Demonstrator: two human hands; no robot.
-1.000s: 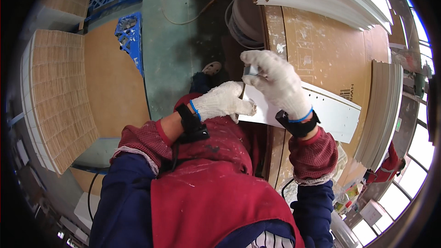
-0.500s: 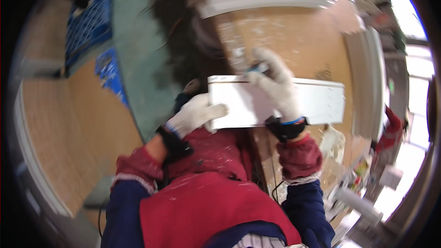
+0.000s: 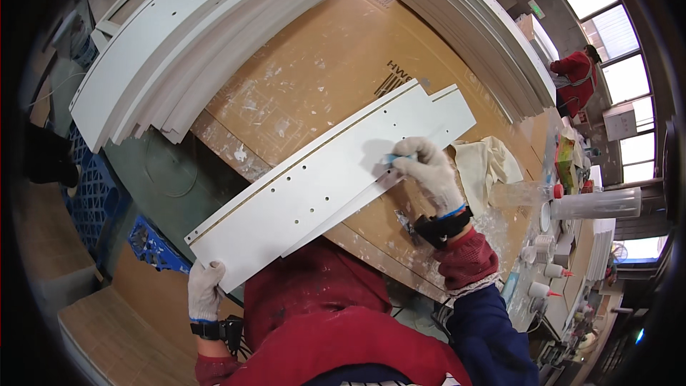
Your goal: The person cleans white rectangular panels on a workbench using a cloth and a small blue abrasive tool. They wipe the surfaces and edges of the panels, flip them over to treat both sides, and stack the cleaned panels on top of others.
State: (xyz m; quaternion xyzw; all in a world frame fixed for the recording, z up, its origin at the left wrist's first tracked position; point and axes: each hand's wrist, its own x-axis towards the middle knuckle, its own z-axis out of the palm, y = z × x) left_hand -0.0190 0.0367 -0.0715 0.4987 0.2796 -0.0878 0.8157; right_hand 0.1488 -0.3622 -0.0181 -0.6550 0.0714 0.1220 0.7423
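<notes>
A long white panel [image 3: 286, 196] with drilled holes and a narrow brown groove lies diagonally in front of me. Beneath it a second white panel [image 3: 343, 216] shows along the near edge and at the far right end. At the lower left corner my left hand [image 3: 206, 289], in a white knit glove, grips the panel's end with the thumb on top. My right hand [image 3: 429, 171], gloved too, is closed over the panel's right part, pinching a small light-blue piece [image 3: 390, 160] whose kind I cannot make out. Its shadow falls on the panel beside it.
Stacks of white panels stand at the back left [image 3: 193, 28] and back right [image 3: 486, 36] of the cardboard-covered table [image 3: 307, 64]. A cream cloth [image 3: 489, 164] lies right of my hand, near clear plastic bottles [image 3: 525, 194]. A person in red [image 3: 575, 75] works at the far right.
The panel has gone from nearly level to a diagonal, and more of it shows. My left hand is now lower left at its corner. My right hand still holds the light-blue piece. The view has turned.
</notes>
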